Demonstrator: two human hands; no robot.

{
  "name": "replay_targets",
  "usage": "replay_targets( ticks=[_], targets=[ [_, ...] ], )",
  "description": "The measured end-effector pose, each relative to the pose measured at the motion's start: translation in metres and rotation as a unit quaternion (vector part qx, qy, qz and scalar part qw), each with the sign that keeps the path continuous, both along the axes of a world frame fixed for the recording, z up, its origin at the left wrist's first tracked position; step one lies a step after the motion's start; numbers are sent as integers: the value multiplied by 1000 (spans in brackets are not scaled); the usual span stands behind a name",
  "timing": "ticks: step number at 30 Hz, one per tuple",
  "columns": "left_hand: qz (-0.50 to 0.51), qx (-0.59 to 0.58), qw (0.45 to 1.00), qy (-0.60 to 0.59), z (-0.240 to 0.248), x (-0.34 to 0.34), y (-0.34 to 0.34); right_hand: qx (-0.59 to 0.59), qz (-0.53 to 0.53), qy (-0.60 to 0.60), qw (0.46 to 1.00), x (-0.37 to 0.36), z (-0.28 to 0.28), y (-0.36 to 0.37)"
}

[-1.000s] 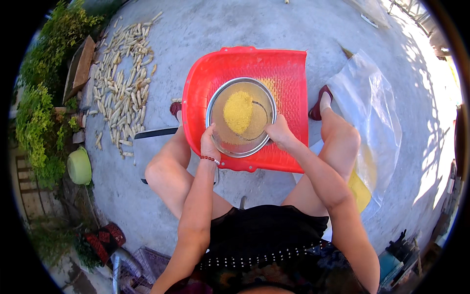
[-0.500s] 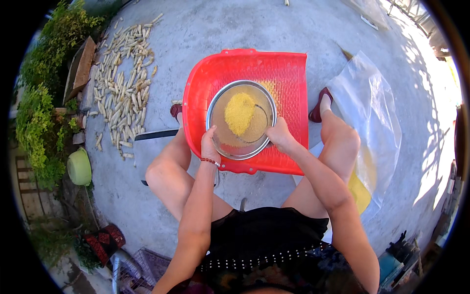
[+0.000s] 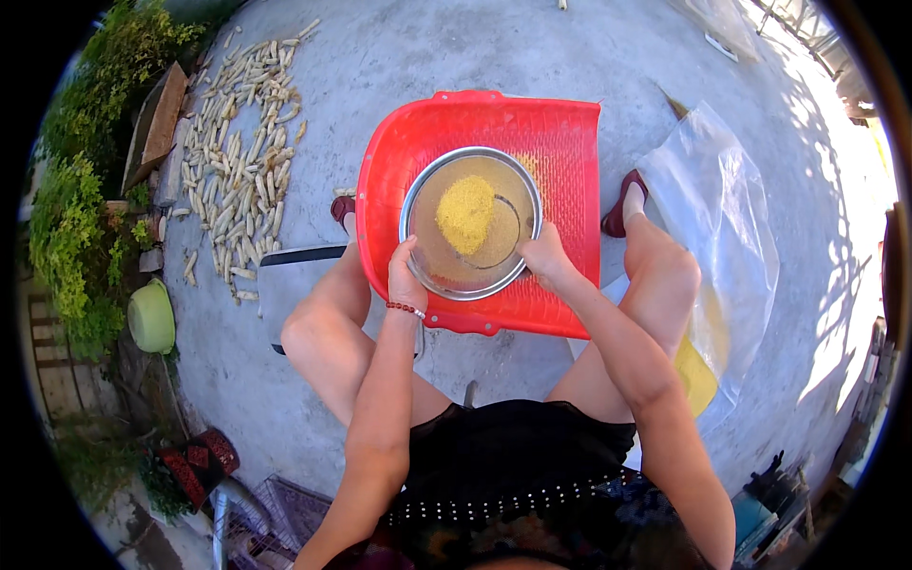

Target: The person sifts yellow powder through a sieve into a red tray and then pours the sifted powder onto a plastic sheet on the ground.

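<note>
Between my two hands is a round metal-rimmed sieve with fine mesh. A heap of yellow ground corn lies on the mesh, left of its middle, with a curved dark line beside it. My left hand, below a beaded bracelet, grips the rim at the lower left. On the lower right, my right hand is closed round the rim. Beneath the sieve is a red plastic scoop-shaped basket with a ribbed floor. Yellow grains show on that floor past the sieve's upper right edge.
Many pale corn cobs lie on the concrete at the left. A clear plastic sheet with something yellow under it spreads at the right. A green basin stands by the plants. My legs flank the red basket.
The sieve and both hands have shifted slightly upward in the picture. The yellow heap has moved a little on the mesh. My grip stays the same.
</note>
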State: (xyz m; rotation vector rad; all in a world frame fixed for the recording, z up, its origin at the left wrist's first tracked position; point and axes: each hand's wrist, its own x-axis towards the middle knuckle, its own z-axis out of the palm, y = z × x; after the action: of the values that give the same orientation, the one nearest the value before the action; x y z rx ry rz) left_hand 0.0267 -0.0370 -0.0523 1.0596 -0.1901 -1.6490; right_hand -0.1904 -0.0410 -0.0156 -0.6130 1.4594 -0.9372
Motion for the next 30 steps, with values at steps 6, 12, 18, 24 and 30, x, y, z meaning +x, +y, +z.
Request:
replay_targets(
  ticks=[6, 12, 18, 24, 30],
  targets=[
    [31, 52, 990, -131, 4, 0, -3, -14, -56, -39, 998, -8, -11, -11],
    [25, 42, 991, -121, 10, 1, -1, -23, 10, -2, 1000, -15, -19, -9],
    [1, 16, 997, -74, -1, 7, 6, 3, 63, 31, 998, -5, -6, -1],
    [8, 25, 999, -40, -3, 3, 1, -16, 14, 23, 1000, -2, -7, -3],
    [20, 38, 991, -125, -3, 2, 0, -25, -36, 18, 999, -5, -4, -13]
  ],
)
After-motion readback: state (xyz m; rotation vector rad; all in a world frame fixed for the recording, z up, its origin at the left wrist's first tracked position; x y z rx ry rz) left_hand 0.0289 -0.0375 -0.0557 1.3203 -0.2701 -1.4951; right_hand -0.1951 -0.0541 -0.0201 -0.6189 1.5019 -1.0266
